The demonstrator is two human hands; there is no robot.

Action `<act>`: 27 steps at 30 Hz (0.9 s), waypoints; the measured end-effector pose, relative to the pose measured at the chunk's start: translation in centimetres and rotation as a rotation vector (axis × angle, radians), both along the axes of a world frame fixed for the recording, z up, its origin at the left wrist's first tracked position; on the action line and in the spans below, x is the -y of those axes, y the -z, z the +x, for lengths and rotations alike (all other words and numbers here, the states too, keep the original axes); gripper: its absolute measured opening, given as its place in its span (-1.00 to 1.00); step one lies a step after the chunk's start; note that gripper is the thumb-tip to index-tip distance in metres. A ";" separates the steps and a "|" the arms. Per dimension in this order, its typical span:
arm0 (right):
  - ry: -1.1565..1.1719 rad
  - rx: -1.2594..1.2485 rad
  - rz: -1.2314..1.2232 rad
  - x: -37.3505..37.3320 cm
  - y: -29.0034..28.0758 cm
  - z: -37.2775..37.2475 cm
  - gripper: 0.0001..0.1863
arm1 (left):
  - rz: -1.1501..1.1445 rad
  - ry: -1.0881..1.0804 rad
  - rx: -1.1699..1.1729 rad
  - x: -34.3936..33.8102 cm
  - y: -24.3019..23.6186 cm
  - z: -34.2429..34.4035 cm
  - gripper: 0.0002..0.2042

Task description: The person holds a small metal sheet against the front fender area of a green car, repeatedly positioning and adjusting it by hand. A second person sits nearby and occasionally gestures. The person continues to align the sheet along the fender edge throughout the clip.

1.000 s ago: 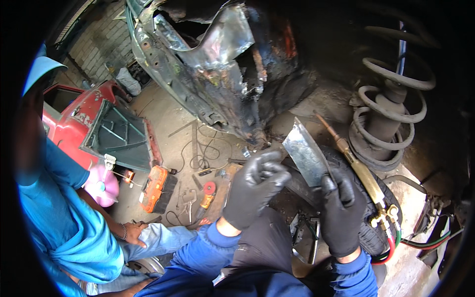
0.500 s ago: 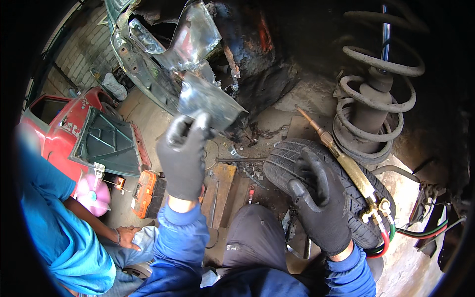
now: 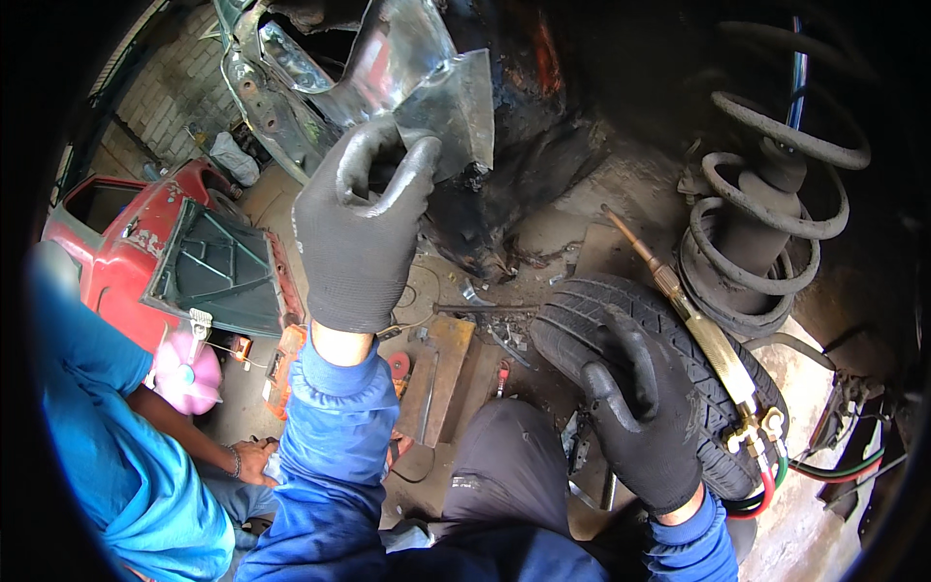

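Observation:
My left hand (image 3: 361,228), in a black glove, is raised and grips a bare sheet-metal piece (image 3: 454,109) held up against the torn, rusted car body (image 3: 291,73). My right hand (image 3: 635,417), also gloved, rests open on the tread of a black tyre (image 3: 582,325) lying beside me. A brass gas torch (image 3: 703,335) with red and green hoses lies across that tyre, just right of my right hand. My blue sleeves and dark trousers fill the bottom of the view.
A coil spring and strut (image 3: 766,223) stand at the right. A red car door (image 3: 184,257) lies at the left. Another person in a blue shirt (image 3: 107,456) crouches at lower left. An orange tool case (image 3: 288,354), pliers and scrap lie on the floor.
The metal piece went from my right hand to my left, which has lifted it up to the car body. My right hand dropped onto the tyre.

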State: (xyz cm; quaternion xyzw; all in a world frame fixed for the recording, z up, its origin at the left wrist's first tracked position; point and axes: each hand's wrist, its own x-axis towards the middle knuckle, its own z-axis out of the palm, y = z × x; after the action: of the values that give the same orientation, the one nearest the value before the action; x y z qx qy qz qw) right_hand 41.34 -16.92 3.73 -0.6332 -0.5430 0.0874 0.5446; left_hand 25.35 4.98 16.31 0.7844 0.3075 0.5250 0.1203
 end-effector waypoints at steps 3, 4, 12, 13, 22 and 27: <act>0.004 0.007 -0.059 0.2 -0.2 -0.1 -0.44 | 0.035 -0.008 -0.025 0.1 -0.1 0.0 -0.76; 0.015 0.033 -0.060 0.2 -0.3 -0.1 -0.44 | 0.024 -0.007 -0.023 0.2 -0.1 -0.1 -0.76; 0.033 0.123 0.074 -0.4 -0.6 0.0 -0.50 | 0.214 -0.044 -0.136 -0.3 0.0 -0.1 -0.77; 0.022 0.100 0.026 -0.3 -0.7 0.0 -0.50 | 0.240 -0.044 -0.165 -0.4 0.1 -0.1 -0.76; 0.014 0.149 0.027 -0.2 -0.7 -0.1 -0.50 | 0.282 -0.054 -0.151 -0.9 0.6 0.0 -0.79; 0.023 0.139 0.007 0.1 -0.4 0.0 -0.47 | 0.255 -0.056 -0.087 -0.8 0.8 0.3 -0.83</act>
State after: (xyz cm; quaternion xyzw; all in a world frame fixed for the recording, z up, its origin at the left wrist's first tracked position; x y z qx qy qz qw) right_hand 41.30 -17.00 4.12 -0.6421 -0.5724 0.0349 0.5087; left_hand 25.61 5.78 15.50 0.8064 0.2648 0.5286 -0.0086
